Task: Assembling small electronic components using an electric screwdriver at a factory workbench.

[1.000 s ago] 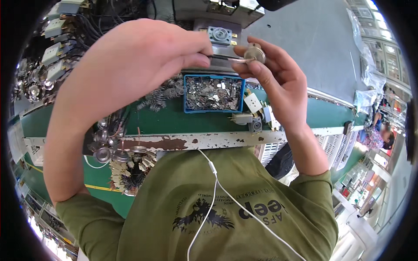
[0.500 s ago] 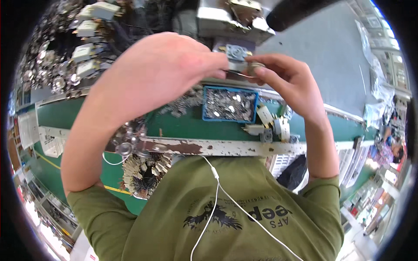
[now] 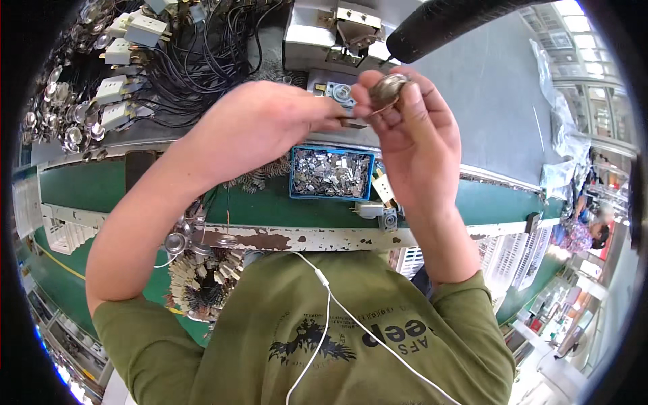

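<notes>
My right hand (image 3: 422,138) is raised over the bench, palm turned up. Thumb and fingers pinch a round, silvery metal cap (image 3: 389,88); a thin copper-coloured strand runs along its lower side. Just left of it, my left hand (image 3: 280,111) has its fingers closed on a thin, dark, flat piece (image 3: 352,123) that sticks out past the fingertips; its kind is unclear. Behind the fingers, a grey square block with a round centre and brass tabs (image 3: 339,93) sits at the foot of a metal fixture (image 3: 344,37).
A blue tray (image 3: 331,198) of small metal clips stands at the bench's near side. White blocks (image 3: 383,187) with brass terminals lie right of it. Black wires (image 3: 202,71), more white blocks and round caps heap up at left. A black tube (image 3: 459,23) reaches in above.
My right hand has turned palm-up and lifted the metal cap away from the left fingertips. The left hand has shifted slightly down. The whole view has moved a little.
</notes>
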Motion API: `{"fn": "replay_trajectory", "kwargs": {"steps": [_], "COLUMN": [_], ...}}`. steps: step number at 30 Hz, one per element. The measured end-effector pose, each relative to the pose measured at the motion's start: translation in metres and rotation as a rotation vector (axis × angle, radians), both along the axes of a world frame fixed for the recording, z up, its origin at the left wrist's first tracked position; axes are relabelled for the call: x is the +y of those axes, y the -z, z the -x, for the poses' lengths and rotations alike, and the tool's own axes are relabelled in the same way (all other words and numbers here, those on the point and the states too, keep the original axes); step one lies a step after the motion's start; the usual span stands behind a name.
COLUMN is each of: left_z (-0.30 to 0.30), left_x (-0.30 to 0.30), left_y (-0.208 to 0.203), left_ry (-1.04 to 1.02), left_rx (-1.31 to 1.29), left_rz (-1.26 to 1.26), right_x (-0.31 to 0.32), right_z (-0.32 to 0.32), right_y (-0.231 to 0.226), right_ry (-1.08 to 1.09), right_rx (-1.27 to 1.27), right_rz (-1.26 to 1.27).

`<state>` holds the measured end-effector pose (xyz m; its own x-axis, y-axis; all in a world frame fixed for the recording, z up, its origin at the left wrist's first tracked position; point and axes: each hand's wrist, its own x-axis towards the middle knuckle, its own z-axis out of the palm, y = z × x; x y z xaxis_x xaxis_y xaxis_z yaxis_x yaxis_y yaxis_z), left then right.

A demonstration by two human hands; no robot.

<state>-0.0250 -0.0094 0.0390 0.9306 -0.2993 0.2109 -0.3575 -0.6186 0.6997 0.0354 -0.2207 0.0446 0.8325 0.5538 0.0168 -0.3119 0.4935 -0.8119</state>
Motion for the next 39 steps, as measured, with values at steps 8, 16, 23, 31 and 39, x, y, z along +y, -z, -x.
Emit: {"fn": "replay_trajectory", "kwargs": {"steps": [8,16,23,31,39], "left_z": [0.006,0.007,0.002,0.013,-0.013], "left_x": [0.008,-0.005,-0.003,-0.005,0.002], "left_y": [-0.020,-0.012,-0.013,-0.015,-0.041], "left_ry": [0.091,0.032,0.074,0.052,-0.018], "left_rx": [-0.337,-0.265,-0.257,-0.158,0.217], "left_rz": [-0.625,-0.314,-0.400,-0.393,-0.110], "right_x": [-0.016,-0.034,-0.022,-0.036,-0.056], "right_z": [-0.037,-0.006,-0.036,0.001,-0.045], "right_y": [-0.024,-0.009,-0.001,0.000,-0.030], "right_ry": [-0.497,-0.161,-0.524,-0.238,0.289], "right_rx": [-0.542,-0.507,-0.787,-0.785,-0.917], "right_rz": [0.822,0.718,0.771,0.805,0.622]}}
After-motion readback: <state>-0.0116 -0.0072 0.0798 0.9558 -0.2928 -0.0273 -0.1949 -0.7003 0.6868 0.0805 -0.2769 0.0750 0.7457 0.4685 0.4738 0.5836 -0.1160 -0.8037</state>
